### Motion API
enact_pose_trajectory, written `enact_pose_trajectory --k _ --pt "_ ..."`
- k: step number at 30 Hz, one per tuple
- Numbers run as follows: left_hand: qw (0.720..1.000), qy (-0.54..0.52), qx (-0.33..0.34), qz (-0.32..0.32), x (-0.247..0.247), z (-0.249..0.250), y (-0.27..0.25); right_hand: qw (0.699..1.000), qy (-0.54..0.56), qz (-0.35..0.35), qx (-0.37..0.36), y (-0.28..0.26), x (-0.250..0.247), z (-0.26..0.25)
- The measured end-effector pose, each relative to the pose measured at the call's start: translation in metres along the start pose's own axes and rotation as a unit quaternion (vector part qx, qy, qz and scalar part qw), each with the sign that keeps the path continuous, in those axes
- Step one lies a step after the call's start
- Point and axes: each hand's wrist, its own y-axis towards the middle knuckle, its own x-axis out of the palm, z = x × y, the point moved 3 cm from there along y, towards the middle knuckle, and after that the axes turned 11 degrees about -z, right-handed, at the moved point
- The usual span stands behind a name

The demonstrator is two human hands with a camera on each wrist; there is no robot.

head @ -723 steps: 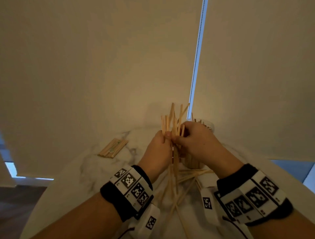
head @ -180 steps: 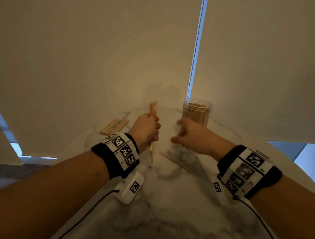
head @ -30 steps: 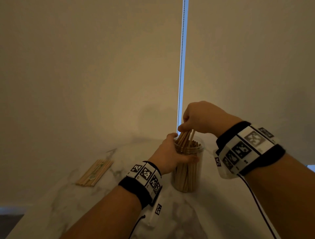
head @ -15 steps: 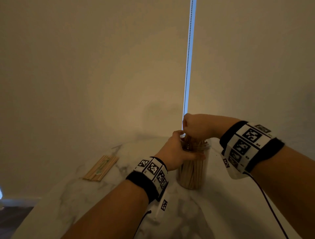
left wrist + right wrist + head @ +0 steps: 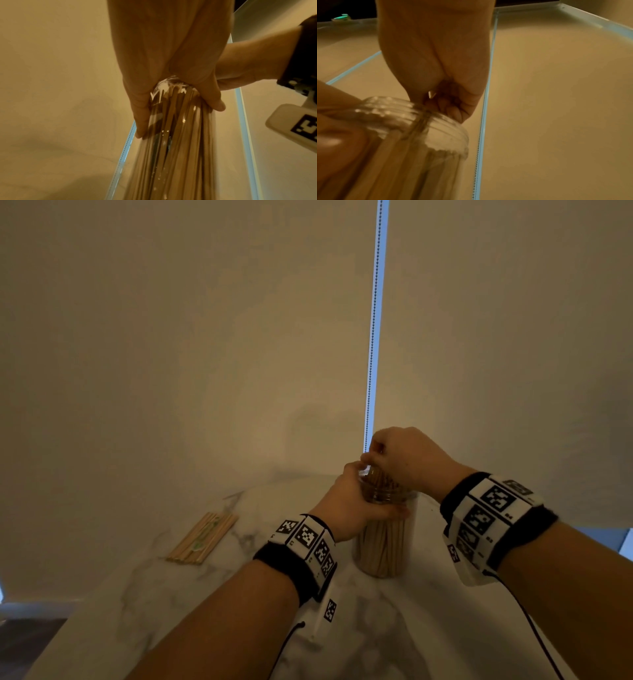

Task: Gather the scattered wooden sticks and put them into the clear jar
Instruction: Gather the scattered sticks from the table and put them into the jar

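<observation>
Our left hand [image 5: 346, 505] wraps the clear jar [image 5: 385, 546] just under its threaded neck, thumb on one side and fingers [image 5: 139, 121] on the other. Our right hand [image 5: 404, 460] sits directly over the jar's mouth with its fingers curled tight; whether they pinch any stick we cannot tell, since the tips are hidden in the head view and blurred in the right wrist view.

We see the jar standing upright on the marble table [image 5: 212, 604], toward the far side near where the tabletop meets the two pale blinds [image 5: 171, 354]. A bead chain [image 5: 373, 337] hangs in the gap between the blinds, right behind our hands. Bare tabletop spreads on the near side of the jar, between our forearms.

Inside, the wooden sticks [image 5: 180, 135] are packed densely, their long axes vertical, tops reaching the neck. A separate flat bundle of sticks [image 5: 202, 537] lies well apart to the left, pointing diagonally away from us.
</observation>
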Motion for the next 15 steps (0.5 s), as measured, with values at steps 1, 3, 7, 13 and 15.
enact_pose_trajectory --k 1,3,7,13,15 --pt "1.000 -0.001 -0.001 -0.003 0.000 0.002 -0.001 1.000 -0.013 -0.023 -0.001 0.000 0.002 0.000" --pt "1.000 0.002 0.002 -0.001 0.000 0.002 -0.001 0.994 -0.026 -0.109 -0.004 0.002 0.012 -0.001" --pt "1.000 0.006 0.017 0.002 0.000 0.004 -0.002 0.981 0.028 -0.190 -0.024 -0.003 0.008 -0.003" --pt "1.000 0.006 -0.001 0.001 0.001 0.001 -0.001 0.989 -0.136 -0.054 0.025 -0.005 0.010 0.001" --pt "1.000 0.002 -0.003 0.000 0.002 0.000 0.000 0.987 -0.143 -0.074 0.029 -0.002 0.016 -0.004"
